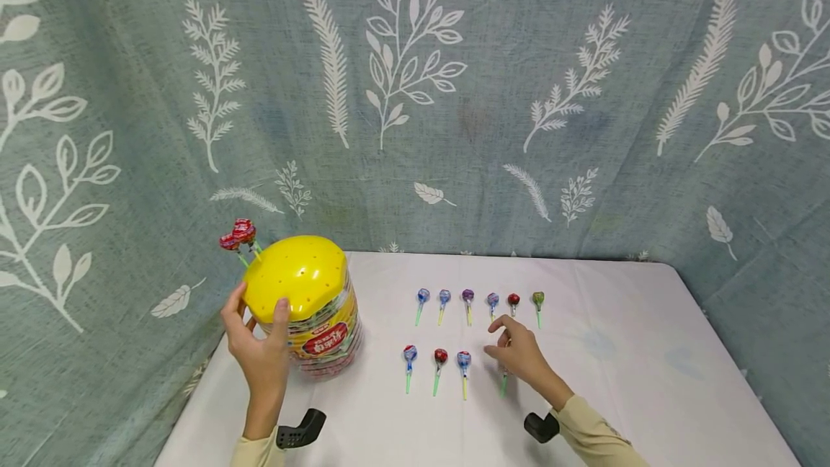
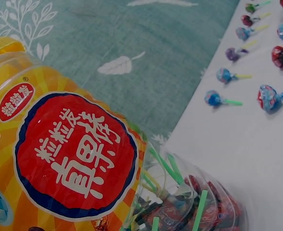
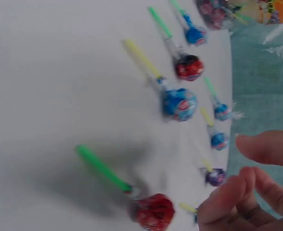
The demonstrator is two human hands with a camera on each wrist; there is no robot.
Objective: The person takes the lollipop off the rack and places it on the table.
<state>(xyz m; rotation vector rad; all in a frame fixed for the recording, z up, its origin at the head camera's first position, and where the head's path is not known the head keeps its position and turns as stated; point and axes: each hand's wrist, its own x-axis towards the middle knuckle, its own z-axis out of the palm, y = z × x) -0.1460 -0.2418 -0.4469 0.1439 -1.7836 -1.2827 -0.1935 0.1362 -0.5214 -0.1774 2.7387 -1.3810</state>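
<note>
My left hand [image 1: 259, 352] grips a clear plastic jar by its yellow lid [image 1: 298, 276], thumb on the near side and fingers at the left. The jar [image 2: 74, 154] is tilted and has a yellow-and-red label; lollipops show through its clear part. Red-wrapped lollipops [image 1: 243, 230] stand with green sticks at the lid's far left. My right hand [image 1: 521, 355] hovers over the table with loosely bent fingers and nothing between them. Just beneath it, a red lollipop [image 3: 154, 211] with a green stick lies on the table, partly hidden in the head view.
On the white table [image 1: 616, 409], several lollipops lie in a back row, ending with a green one [image 1: 538, 298] at the right. A front row holds a blue lollipop [image 1: 410, 354], a red one [image 1: 440, 357] and another blue one [image 1: 463, 359]. A patterned curtain [image 1: 415, 128] hangs behind.
</note>
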